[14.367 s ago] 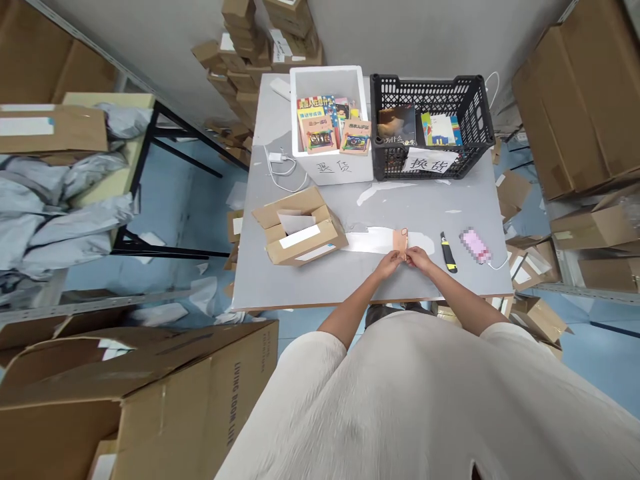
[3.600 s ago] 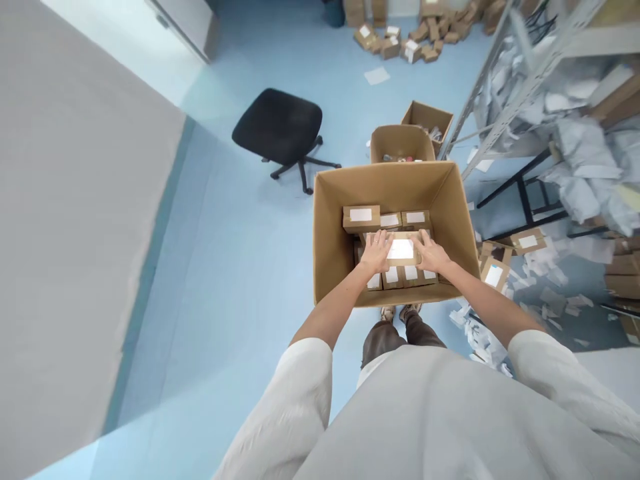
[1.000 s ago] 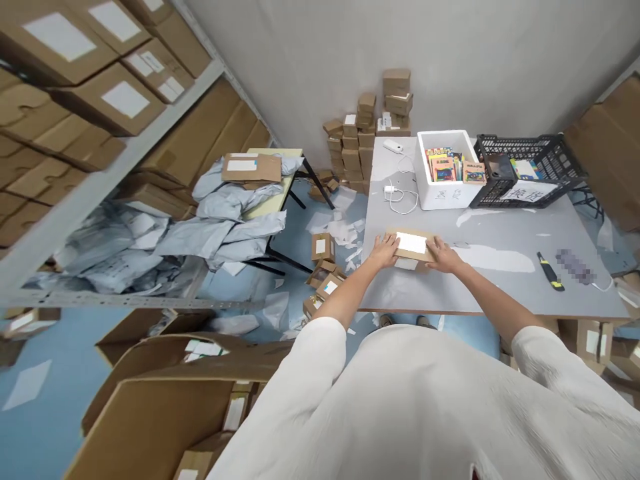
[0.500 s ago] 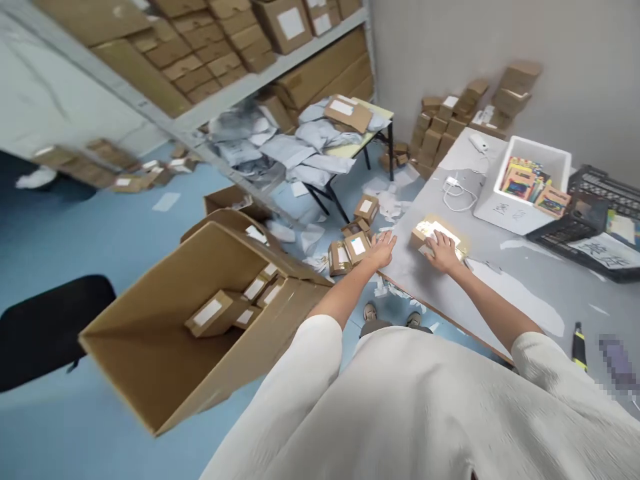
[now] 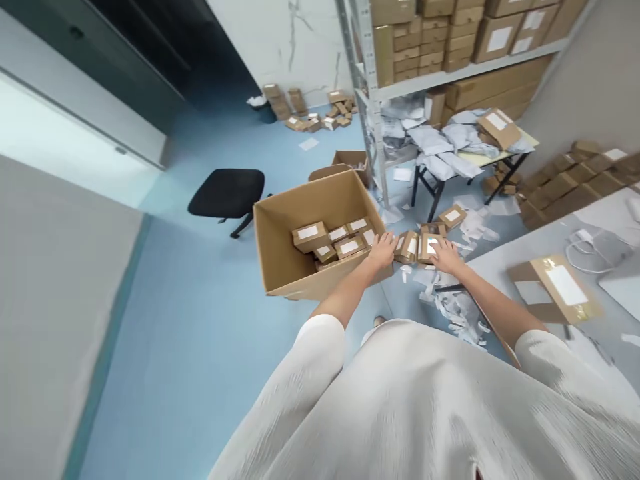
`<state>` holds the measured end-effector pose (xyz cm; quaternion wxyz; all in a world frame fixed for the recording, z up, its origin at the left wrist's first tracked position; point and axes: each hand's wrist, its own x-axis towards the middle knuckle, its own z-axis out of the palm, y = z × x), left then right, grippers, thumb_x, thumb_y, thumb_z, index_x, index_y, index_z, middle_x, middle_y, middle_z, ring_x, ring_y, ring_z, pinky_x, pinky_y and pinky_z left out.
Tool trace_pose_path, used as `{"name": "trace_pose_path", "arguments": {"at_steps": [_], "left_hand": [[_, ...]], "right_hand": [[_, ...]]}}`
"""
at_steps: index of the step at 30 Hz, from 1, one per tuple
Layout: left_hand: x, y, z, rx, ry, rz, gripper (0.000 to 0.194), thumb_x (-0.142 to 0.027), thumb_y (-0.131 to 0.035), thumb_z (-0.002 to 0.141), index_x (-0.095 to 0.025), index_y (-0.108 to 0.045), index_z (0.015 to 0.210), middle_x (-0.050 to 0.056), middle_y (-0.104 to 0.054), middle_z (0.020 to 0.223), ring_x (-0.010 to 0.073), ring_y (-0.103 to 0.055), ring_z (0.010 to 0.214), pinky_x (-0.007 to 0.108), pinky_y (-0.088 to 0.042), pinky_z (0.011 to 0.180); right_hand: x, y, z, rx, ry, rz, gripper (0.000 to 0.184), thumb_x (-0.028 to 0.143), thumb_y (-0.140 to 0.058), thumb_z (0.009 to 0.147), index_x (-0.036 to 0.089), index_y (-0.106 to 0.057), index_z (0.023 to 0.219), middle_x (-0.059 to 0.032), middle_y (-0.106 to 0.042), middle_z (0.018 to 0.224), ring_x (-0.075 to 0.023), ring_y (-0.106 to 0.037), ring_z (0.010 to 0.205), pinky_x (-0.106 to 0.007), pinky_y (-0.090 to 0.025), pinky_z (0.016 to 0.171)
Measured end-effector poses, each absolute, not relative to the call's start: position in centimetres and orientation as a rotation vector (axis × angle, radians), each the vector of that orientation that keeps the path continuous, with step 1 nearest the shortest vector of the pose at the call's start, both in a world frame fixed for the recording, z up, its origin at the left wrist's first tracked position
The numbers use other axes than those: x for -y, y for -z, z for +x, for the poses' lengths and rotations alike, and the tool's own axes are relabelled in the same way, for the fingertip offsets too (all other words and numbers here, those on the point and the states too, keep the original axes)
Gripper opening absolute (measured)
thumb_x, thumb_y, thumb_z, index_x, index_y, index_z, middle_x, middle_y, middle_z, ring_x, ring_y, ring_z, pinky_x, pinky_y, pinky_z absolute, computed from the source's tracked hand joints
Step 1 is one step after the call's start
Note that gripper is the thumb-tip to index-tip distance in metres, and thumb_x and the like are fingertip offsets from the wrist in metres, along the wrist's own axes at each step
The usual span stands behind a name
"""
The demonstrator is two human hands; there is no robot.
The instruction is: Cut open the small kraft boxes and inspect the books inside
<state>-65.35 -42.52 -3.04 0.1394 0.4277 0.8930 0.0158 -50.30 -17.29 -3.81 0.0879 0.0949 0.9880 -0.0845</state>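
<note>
A large open cardboard box [image 5: 287, 293] stands on the floor to the left, with several small labelled cartons [image 5: 310, 237] inside. My left hand [image 5: 383, 250] is at the right rim of this box in view, fingers stretched; whether it touches the rim I cannot tell. My right hand [image 5: 447, 257] is out past the table's edge, fingers extended and holding nothing. It appears in front of small cartons [image 5: 427, 248] on the floor. A taped, labelled carton [image 5: 565, 290] sits on the grey table [image 5: 495, 250], apart from both hands.
A black chair [image 5: 227, 192] stands left of the large box. Behind it, a metal shelf [image 5: 470, 70] holds stacked cartons. Grey mailing bags [image 5: 440, 147] cover a small table. Paper scraps [image 5: 463, 317] litter the floor, and a white cable [image 5: 583, 247] lies on the grey table.
The view has swung left. My right hand has come off the carton on the table and moved left beyond the table edge. My left hand now appears at the large box's rim.
</note>
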Motion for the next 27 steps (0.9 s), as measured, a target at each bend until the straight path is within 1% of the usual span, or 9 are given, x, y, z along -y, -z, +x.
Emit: {"name": "trace_pose_path", "arguments": {"at_steps": [2, 6, 9, 12, 14, 17, 22, 27], "left_hand": [[47.7, 3.4, -67.3, -2.605, -0.033, 1.128, 0.079, -0.019, -0.06, 0.099, -0.021, -0.039, 0.175, 0.019, -0.027, 0.186, 0.0346, -0.026, 0.173, 0.061, -0.022, 0.14], [56.7, 4.0, -70.2, -2.633, -0.044, 0.919, 0.078, -0.02, -0.058, 0.101, -0.022, -0.037, 0.175, 0.018, -0.026, 0.187, 0.0336, -0.024, 0.174, 0.059, -0.021, 0.14], [61.9, 4.8, -71.6, -2.649, -0.097, 0.776, 0.075, -0.025, -0.055, 0.104, -0.021, -0.036, 0.176, 0.018, -0.025, 0.187, 0.0343, -0.024, 0.173, 0.06, -0.021, 0.139], [65.8, 6.1, -72.5, -2.662, -0.177, 0.625, 0.068, -0.033, -0.047, 0.109, -0.019, -0.037, 0.175, 0.02, -0.026, 0.186, 0.035, -0.026, 0.172, 0.061, -0.022, 0.138], [67.8, 7.0, -73.1, -2.656, -0.208, 0.531, 0.066, -0.037, -0.044, 0.111, -0.019, -0.038, 0.175, 0.02, -0.027, 0.186, 0.0353, -0.026, 0.172, 0.061, -0.022, 0.138], [70.0, 8.2, -74.2, -2.63, -0.209, 0.427, 0.068, -0.039, -0.044, 0.111, -0.018, -0.037, 0.175, 0.02, -0.025, 0.186, 0.0358, -0.025, 0.172, 0.061, -0.021, 0.139], [72.5, 9.4, -77.1, -2.602, -0.213, 0.283, 0.068, -0.036, -0.048, 0.109, -0.02, -0.037, 0.174, 0.019, -0.025, 0.187, 0.0341, -0.024, 0.173, 0.06, -0.02, 0.139], [74.0, 11.0, -80.7, -2.587, -0.24, 0.153, 0.068, -0.034, -0.047, 0.108, -0.02, -0.037, 0.174, 0.02, -0.025, 0.187, 0.0355, -0.026, 0.172, 0.061, -0.021, 0.139]], "right_hand": [[21.3, 4.4, -53.7, -2.953, 0.286, 0.164, 0.06, 0.043, -0.053, 0.104, 0.019, -0.062, 0.159, -0.023, -0.048, 0.172, -0.0454, -0.044, 0.153, -0.064, -0.039, 0.122], [28.1, 5.3, -59.3, -2.948, 0.327, -0.033, 0.061, 0.043, -0.053, 0.105, 0.021, -0.06, 0.162, -0.0218, -0.047, 0.173, -0.0458, -0.045, 0.152, -0.065, -0.04, 0.121], [31.9, 5.8, -62.7, -2.936, 0.359, -0.141, 0.061, 0.043, -0.05, 0.105, 0.02, -0.06, 0.161, -0.023, -0.045, 0.175, -0.0476, -0.044, 0.153, -0.068, -0.04, 0.12], [34.3, 6.6, -65.6, -2.918, 0.385, -0.221, 0.06, 0.043, -0.048, 0.106, 0.019, -0.061, 0.16, -0.0226, -0.044, 0.176, -0.0464, -0.041, 0.155, -0.066, -0.039, 0.122], [35.4, 7.3, -67.3, -2.888, 0.39, -0.254, 0.06, 0.043, -0.05, 0.105, 0.02, -0.061, 0.16, -0.0218, -0.044, 0.176, -0.0454, -0.041, 0.155, -0.064, -0.04, 0.122], [36.3, 8.4, -70.0, -2.825, 0.392, -0.28, 0.061, 0.043, -0.051, 0.105, 0.019, -0.06, 0.16, -0.0218, -0.044, 0.176, -0.0453, -0.042, 0.156, -0.064, -0.041, 0.122], [37.6, 10.3, -75.6, -2.735, 0.393, -0.351, 0.062, 0.043, -0.053, 0.104, 0.02, -0.057, 0.161, -0.0219, -0.043, 0.177, -0.0462, -0.042, 0.156, -0.066, -0.042, 0.122], [39.5, 12.7, -81.8, -2.653, 0.41, -0.428, 0.068, 0.044, -0.055, 0.103, 0.02, -0.05, 0.166, -0.0228, -0.041, 0.177, -0.048, -0.041, 0.157, -0.068, -0.042, 0.122]]}}
